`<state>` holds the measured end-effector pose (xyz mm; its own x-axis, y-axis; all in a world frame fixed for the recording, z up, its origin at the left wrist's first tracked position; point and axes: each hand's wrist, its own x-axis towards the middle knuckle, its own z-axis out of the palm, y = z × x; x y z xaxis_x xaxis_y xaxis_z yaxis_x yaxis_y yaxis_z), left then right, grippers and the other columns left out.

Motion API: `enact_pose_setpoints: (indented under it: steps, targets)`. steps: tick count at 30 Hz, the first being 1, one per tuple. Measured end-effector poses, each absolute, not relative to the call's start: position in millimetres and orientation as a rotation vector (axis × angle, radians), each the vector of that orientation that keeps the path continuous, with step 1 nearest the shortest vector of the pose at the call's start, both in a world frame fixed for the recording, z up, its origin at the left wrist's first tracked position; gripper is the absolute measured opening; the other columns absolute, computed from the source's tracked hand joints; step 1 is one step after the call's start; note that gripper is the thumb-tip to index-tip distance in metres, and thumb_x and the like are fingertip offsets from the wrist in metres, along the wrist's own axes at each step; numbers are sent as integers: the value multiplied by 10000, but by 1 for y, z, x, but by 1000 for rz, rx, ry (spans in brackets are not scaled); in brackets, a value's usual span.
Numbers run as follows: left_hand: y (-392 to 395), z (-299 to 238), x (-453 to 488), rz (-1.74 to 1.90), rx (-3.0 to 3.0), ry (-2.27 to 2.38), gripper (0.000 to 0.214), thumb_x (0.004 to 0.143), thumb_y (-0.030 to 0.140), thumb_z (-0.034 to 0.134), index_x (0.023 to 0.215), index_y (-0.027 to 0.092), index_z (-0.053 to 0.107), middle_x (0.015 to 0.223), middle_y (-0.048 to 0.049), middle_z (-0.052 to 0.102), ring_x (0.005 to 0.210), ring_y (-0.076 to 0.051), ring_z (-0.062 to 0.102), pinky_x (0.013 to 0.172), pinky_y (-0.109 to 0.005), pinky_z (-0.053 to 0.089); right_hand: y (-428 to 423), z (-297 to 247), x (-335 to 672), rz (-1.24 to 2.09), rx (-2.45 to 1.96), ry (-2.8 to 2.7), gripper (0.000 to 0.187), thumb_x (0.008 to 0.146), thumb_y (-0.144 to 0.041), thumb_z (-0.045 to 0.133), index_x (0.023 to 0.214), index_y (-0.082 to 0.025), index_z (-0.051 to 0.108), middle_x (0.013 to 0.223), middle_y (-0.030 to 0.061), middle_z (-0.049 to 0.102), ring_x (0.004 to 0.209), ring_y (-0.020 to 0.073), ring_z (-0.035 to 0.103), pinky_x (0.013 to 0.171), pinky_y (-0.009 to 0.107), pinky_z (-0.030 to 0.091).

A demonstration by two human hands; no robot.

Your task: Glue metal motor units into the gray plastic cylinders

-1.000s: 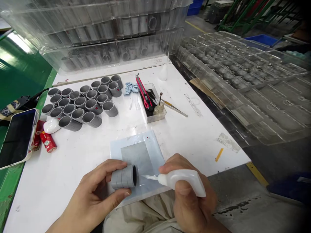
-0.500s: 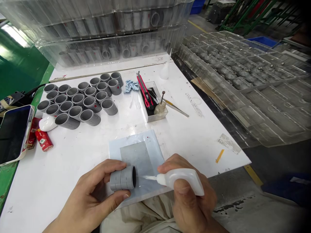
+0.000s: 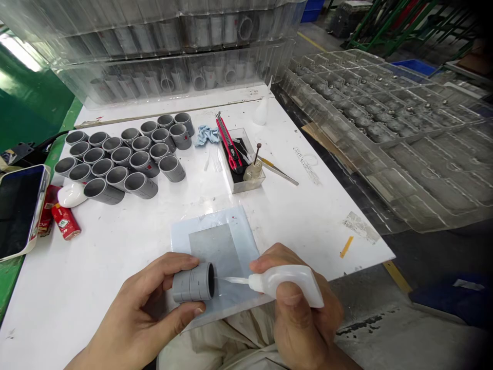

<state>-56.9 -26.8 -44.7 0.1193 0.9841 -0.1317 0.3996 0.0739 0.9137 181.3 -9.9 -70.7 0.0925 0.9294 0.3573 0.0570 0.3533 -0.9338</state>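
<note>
A short grey plastic pipe piece (image 3: 191,283) lies on its side between the thumb and fingers of my left hand (image 3: 150,303), its dark open end facing right. My right hand (image 3: 308,318) is closed around a white squeeze bottle (image 3: 295,282) with a long thin nozzle. The nozzle points left at the pipe's open end, and its fine tip is close to the rim; whether it touches I cannot tell. Beneath both hands is a light blue sheet (image 3: 246,241) with a grey square pad (image 3: 215,244) on it.
Several grey pipe pieces (image 3: 140,186) stand upright at the left. A clear box (image 3: 248,186) holds a red utility knife (image 3: 230,146) and a small jar (image 3: 253,170); tweezers (image 3: 283,172) lie beside it. A second white bottle (image 3: 261,110) stands behind. At far left is a phone (image 3: 19,210).
The table view has shifted slightly to the left. Both hands keep their hold, and the pipe piece and nozzle stay in nearly the same position to each other.
</note>
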Motion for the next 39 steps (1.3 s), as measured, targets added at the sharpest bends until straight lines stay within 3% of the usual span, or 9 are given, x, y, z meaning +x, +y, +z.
enact_pose_setpoints:
  steps: [4,20,25,26,28,30,34,36,39]
  targets:
    - [-26,-47,-64,748,1585,1387,421,929,281,811,1292,460,694,1276,25,751,1132,-211,744,801,-178,631,-9,-71,181,896,-938,-1276,206,1017,-303,589,1107,-264,770,886,74,725,820,251,651,634,387,481]
    - [-28,-46,-58,785,1472,1490,347,884,362,850,1220,400,773,1221,-6,779,1080,-230,751,826,-205,614,-10,-69,180,929,-979,-1181,259,1042,-394,576,1094,-268,795,922,63,732,782,218,661,614,351,507]
    - [-32,-42,-54,867,1181,1579,392,864,493,857,1229,378,770,1119,0,774,808,-158,683,691,-195,570,-5,-50,179,845,-1030,-1017,380,1058,-500,556,939,-255,820,789,58,709,624,188,615,528,343,487]
    - [-31,-43,-55,895,1153,1570,392,865,480,863,1227,365,763,1165,-8,762,842,-161,687,703,-196,571,-5,-48,179,818,-1040,-1012,383,1058,-508,559,933,-261,823,777,60,708,612,190,608,517,346,486]
    - [-29,-44,-57,975,1136,1532,345,861,421,886,1172,341,760,1285,-25,721,1096,-200,688,837,-196,576,-5,-46,180,817,-1035,-1032,386,1051,-524,568,935,-262,827,773,59,712,596,185,602,503,343,491]
    - [-27,-44,-59,1033,1129,1460,258,869,375,888,1084,332,751,1346,-27,692,1314,-226,598,943,-201,553,-7,-50,182,867,-1014,-1049,375,1049,-513,576,933,-253,821,799,50,721,624,178,622,528,332,512]
    - [-26,-42,-57,1006,1104,1380,122,935,385,825,902,301,743,1288,-35,726,1227,-203,625,844,-169,557,-16,-64,182,987,-995,-1099,316,1067,-450,549,1075,-259,801,980,55,742,781,189,670,631,324,535]
    - [-28,-41,-55,997,1106,1380,104,926,379,840,957,310,768,1275,-36,741,1247,-203,633,914,-177,556,-19,-69,180,1001,-982,-1117,302,1066,-431,544,1139,-265,787,1031,67,735,815,200,664,635,328,525]
    - [-28,-40,-53,993,1091,1401,241,900,386,868,1120,333,785,1284,-36,744,1265,-206,643,1019,-206,545,-18,-70,175,957,-968,-1162,268,1047,-404,572,1149,-276,785,1025,71,736,837,219,659,635,339,521]
